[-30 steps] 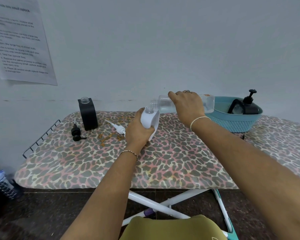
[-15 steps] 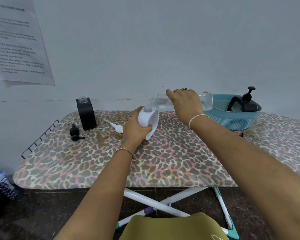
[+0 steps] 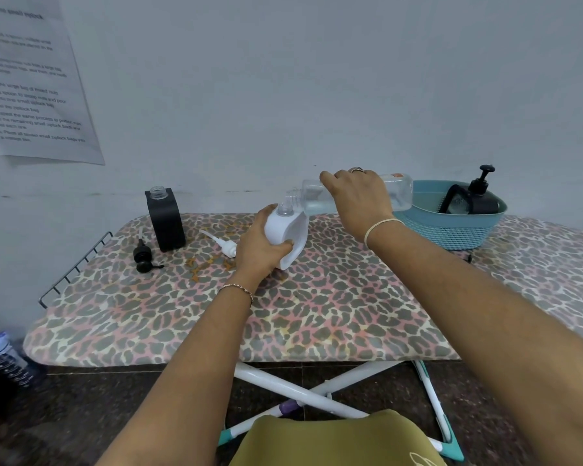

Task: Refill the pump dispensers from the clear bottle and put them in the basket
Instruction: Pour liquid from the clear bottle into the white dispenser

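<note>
White dispenser (image 3: 286,230) sits tilted at frame centre, left hand (image 3: 256,250) gripping it on the board (image 3: 317,314). Right hand (image 3: 357,200) clamps the clear bottle (image 3: 398,193) sideways, neck at the dispenser's mouth; basket (image 3: 451,230) sits centre-right.

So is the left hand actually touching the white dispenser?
Touching. The head view shows the left hand gripping the white dispenser, fingertips curled onto its front.

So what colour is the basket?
Light blue basket, clearest in the head view.
</note>
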`<state>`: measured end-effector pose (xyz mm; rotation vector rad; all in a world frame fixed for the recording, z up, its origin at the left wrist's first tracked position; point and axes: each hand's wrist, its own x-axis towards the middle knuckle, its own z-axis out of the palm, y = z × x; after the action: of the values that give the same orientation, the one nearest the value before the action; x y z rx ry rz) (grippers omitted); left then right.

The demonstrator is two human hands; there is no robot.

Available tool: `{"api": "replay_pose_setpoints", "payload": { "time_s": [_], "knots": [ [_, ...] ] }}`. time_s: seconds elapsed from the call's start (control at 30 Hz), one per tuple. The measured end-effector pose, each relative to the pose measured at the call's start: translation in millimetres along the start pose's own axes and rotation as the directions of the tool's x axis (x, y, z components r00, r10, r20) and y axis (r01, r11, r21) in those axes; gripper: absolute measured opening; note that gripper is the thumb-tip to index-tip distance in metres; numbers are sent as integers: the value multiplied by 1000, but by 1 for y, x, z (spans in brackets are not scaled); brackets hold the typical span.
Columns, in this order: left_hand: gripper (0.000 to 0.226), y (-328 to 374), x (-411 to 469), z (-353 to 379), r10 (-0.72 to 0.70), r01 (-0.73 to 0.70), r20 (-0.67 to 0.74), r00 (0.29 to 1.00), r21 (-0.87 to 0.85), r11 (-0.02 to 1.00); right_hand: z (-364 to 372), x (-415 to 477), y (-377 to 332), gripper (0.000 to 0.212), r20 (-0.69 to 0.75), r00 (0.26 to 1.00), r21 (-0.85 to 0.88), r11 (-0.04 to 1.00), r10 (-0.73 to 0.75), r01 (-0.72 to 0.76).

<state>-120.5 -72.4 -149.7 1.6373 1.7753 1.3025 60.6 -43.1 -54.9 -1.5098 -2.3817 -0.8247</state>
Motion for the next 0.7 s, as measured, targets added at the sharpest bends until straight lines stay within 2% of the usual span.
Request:
{"api": "replay_pose_setpoints", "payload": {
  "time_s": [0.7],
  "knots": [
    [77,-5,6,0,9,-8,24,1000,-13,1000,-1,0,0,47,-9,1000,-5,1000,-4,4]
  ]
}}
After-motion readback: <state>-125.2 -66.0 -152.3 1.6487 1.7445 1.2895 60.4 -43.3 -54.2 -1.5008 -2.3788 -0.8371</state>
